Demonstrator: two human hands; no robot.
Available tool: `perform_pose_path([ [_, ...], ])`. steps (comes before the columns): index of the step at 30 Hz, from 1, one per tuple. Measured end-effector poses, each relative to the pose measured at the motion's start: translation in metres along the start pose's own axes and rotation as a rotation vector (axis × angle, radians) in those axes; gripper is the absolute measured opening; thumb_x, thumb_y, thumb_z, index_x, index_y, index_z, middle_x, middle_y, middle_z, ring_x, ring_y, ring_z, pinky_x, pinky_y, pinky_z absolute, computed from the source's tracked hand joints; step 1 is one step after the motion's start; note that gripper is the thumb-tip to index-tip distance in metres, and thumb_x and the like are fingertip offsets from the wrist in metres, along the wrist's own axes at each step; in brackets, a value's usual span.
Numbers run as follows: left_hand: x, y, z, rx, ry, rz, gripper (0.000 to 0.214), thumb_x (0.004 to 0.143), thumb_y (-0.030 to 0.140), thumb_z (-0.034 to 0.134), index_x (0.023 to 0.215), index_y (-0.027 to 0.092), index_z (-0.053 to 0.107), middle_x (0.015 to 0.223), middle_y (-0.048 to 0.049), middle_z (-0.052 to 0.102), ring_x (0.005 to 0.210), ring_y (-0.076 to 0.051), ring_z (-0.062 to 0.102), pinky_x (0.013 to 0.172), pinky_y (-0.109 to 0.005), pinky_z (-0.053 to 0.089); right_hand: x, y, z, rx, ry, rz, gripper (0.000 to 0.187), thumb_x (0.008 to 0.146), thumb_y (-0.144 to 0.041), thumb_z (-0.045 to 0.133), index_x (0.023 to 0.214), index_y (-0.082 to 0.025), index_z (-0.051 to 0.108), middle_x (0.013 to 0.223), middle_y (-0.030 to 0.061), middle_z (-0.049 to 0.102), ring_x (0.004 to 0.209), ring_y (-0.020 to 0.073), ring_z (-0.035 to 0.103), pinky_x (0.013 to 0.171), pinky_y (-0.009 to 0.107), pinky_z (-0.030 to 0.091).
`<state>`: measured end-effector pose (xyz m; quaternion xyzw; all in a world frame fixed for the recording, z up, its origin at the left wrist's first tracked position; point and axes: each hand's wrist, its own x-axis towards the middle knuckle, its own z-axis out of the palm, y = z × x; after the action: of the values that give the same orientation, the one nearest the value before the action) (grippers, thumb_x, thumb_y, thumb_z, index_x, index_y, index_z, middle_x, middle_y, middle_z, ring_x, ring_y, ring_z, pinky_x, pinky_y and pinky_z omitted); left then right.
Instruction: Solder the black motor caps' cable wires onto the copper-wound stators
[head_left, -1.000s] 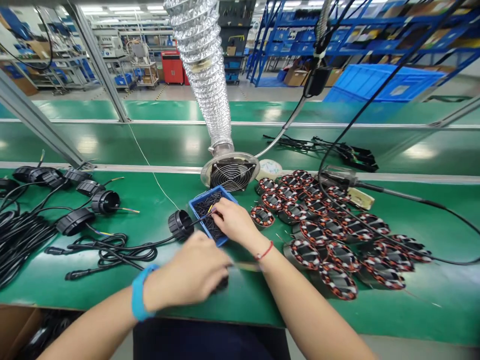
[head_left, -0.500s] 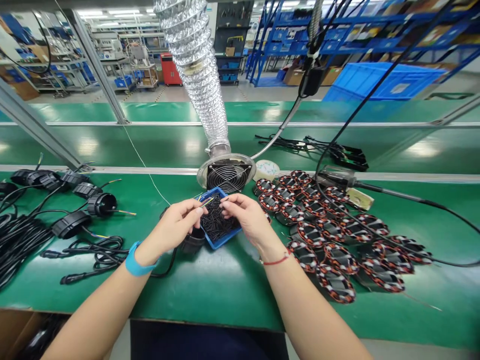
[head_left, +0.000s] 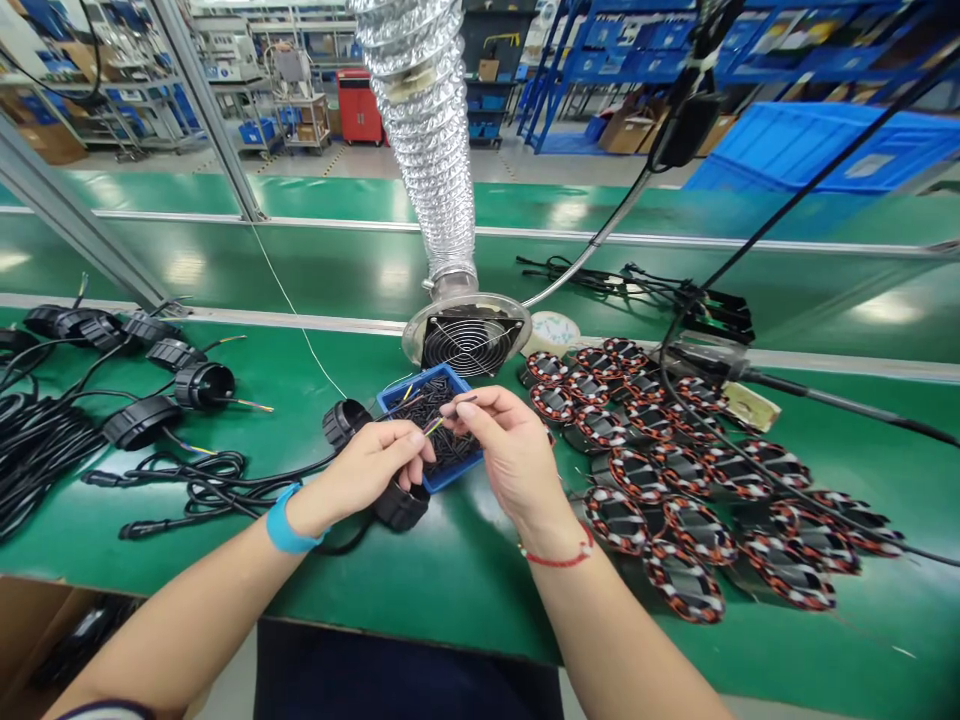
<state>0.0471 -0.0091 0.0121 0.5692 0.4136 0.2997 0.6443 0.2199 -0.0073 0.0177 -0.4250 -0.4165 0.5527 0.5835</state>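
My left hand [head_left: 371, 465] is closed in a pinch on the thin coloured wires [head_left: 435, 426] of a black cable. My right hand [head_left: 517, 450], also pinched, has a small black sleeve [head_left: 468, 400] between thumb and forefinger, close to the wire ends. Whether the sleeve touches a wire, I cannot tell. Just below my left hand hangs or rests a black threaded cap [head_left: 401, 508]. Behind both hands is a blue tray [head_left: 455, 484] filled with short black sleeves. A second black cap [head_left: 345, 422] stands at the tray's left.
Several wound stators [head_left: 686, 590] cover the bench on the right. Black cables [head_left: 202, 500] and caps [head_left: 142, 422] lie at the left. A fan [head_left: 472, 345] on a foil duct [head_left: 420, 130] faces the tray. A black cord [head_left: 742, 250] crosses the right side.
Both hands have moved slightly right and closer together, bringing the sleeve in my right hand near the wire ends. The view has shifted a little, and the cap left of the tray now shows more fully.
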Motion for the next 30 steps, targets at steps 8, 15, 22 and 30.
perform_pose_path([
  [8,0.0009,0.0015,-0.0008,-0.002,0.010,-0.009,0.042,0.087,0.052,0.056,0.078,0.012,0.064,0.061,-0.0013,0.061,0.054,-0.010,0.053,0.056,-0.021,0.042,-0.0010,-0.0015,0.0011,-0.035,0.015,-0.065,0.023,0.075,-0.041,0.079,0.082,-0.021,0.068,0.082,0.0019,0.075,0.073,0.0139,0.069,0.074,0.029,0.057],
  [15,0.0012,0.0036,0.0007,-0.016,0.027,-0.008,0.042,0.085,0.053,0.058,0.077,0.013,0.063,0.059,-0.0006,0.060,0.052,-0.009,0.052,0.054,-0.021,0.041,0.0009,0.0010,-0.0037,-0.139,-0.118,-0.024,0.023,0.076,-0.041,0.077,0.080,-0.020,0.067,0.077,0.0011,0.072,0.070,0.0136,0.065,0.069,0.028,0.054],
  [22,0.0026,0.0020,0.0020,-0.066,0.109,0.002,0.036,0.087,0.048,0.056,0.083,0.013,0.061,0.056,0.0024,0.057,0.046,-0.008,0.048,0.050,-0.019,0.038,0.0034,0.0009,-0.0035,-0.156,-0.215,0.052,0.017,0.075,-0.035,0.076,0.077,-0.020,0.069,0.068,-0.0019,0.066,0.059,0.0099,0.056,0.058,0.024,0.046],
  [30,0.0025,0.0044,0.0020,0.003,0.119,-0.031,0.030,0.082,0.041,0.055,0.070,0.014,0.059,0.046,0.0050,0.047,0.043,-0.007,0.039,0.044,-0.018,0.030,0.0049,-0.0024,-0.0036,-0.065,-0.114,0.119,0.027,0.068,-0.042,0.081,0.075,-0.019,0.071,0.061,-0.0032,0.061,0.050,0.0071,0.049,0.050,0.021,0.042],
])
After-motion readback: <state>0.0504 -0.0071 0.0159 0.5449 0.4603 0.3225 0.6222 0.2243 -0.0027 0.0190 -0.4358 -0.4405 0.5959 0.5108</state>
